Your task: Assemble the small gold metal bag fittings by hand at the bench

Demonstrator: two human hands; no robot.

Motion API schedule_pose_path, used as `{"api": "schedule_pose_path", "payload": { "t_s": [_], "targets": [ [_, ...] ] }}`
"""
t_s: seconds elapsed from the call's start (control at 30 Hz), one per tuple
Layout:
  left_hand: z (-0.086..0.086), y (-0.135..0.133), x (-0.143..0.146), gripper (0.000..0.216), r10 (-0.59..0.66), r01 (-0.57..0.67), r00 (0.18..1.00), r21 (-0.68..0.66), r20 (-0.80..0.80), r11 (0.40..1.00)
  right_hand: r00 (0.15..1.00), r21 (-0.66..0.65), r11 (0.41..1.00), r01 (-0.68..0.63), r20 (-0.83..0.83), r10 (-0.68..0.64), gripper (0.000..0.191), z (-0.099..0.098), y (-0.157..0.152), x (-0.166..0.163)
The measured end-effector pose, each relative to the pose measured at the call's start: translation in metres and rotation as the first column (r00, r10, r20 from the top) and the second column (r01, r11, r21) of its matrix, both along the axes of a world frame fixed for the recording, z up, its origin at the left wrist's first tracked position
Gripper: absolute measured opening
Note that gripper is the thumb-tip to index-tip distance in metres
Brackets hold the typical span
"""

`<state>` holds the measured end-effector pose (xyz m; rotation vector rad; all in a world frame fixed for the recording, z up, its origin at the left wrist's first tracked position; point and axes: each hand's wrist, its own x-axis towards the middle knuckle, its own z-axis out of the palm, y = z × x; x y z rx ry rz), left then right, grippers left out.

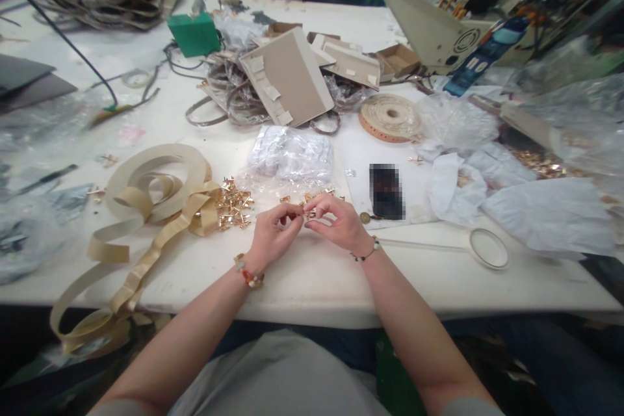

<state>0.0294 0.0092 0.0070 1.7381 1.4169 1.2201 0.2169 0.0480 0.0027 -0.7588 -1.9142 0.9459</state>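
Observation:
Near the front of the white table, my left hand (pixel 273 233) and my right hand (pixel 336 222) meet fingertip to fingertip. Both are closed in a pinch around a small gold metal piece (pixel 307 213), mostly covered by the fingers; its exact kind is too small to make out. Left of my left hand lies a loose pile of shiny gold metal pieces (pixel 234 203), and a few more lie just behind my fingers. Beyond them sits a clear plastic bag (pixel 291 155) with whitish contents.
A tape roll (pixel 158 179) with loose gold ribbon (pixel 151 263) lies left. To the right are a blurred-out dark rectangle (pixel 385 192), a narrow ring-shaped roll (pixel 489 249) and white paper wrapping (pixel 550 214). Behind are an orange-edged roll (pixel 390 117), cardboard (pixel 287 75) and a beige machine (pixel 429 26).

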Motion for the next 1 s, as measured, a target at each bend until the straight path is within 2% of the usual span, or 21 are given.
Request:
{"api": "schedule_pose_path", "payload": {
  "t_s": [0.17, 0.27, 0.37, 0.47, 0.67, 0.83, 0.93, 1.0],
  "targets": [
    [0.002, -0.001, 0.001, 0.012, 0.016, -0.016, 1.000, 0.011, 0.021, 1.000, 1.000, -0.034, 0.999, -0.008, -0.014, 0.008, 0.023, 0.001, -0.002, -0.003],
    [0.001, -0.001, -0.001, 0.012, 0.016, -0.015, 1.000, 0.036, -0.015, 0.999, 1.000, -0.122, 0.992, 0.029, 0.011, -0.028, 0.022, 0.001, -0.001, -0.002],
    [-0.002, 0.001, -0.008, 0.013, 0.088, -0.087, 0.993, 0.020, -0.074, 0.996, 0.994, -0.232, 0.968, 0.097, 0.069, -0.083, 0.024, 0.003, 0.001, 0.001],
    [-0.006, 0.005, -0.015, 0.017, 0.167, -0.169, 0.978, -0.003, -0.127, 0.986, 0.991, -0.299, 0.947, 0.121, 0.095, -0.097, 0.018, 0.005, 0.003, 0.002],
    [-0.010, 0.018, -0.017, 0.022, 0.150, -0.166, 0.943, -0.031, -0.296, 0.986, 0.996, -0.365, 0.928, 0.081, 0.051, -0.067, 0.012, 0.002, 0.003, 0.001],
    [-0.012, 0.026, -0.017, 0.033, 0.095, -0.137, 0.834, -0.037, -0.544, 0.990, 0.997, -0.459, 0.887, 0.047, -0.027, -0.067, 0.015, 0.004, 0.002, -0.001],
    [-0.012, 0.023, -0.019, 0.034, 0.193, -0.186, 0.804, 0.070, -0.563, 0.980, 0.995, -0.498, 0.867, 0.016, -0.081, -0.065, 0.016, 0.006, 0.002, -0.001],
    [-0.010, 0.017, -0.019, 0.034, 0.250, -0.174, 0.831, 0.195, -0.496, 0.965, 0.992, -0.520, 0.854, 0.003, -0.106, -0.069, 0.017, 0.006, 0.002, -0.002]
  ]
}}
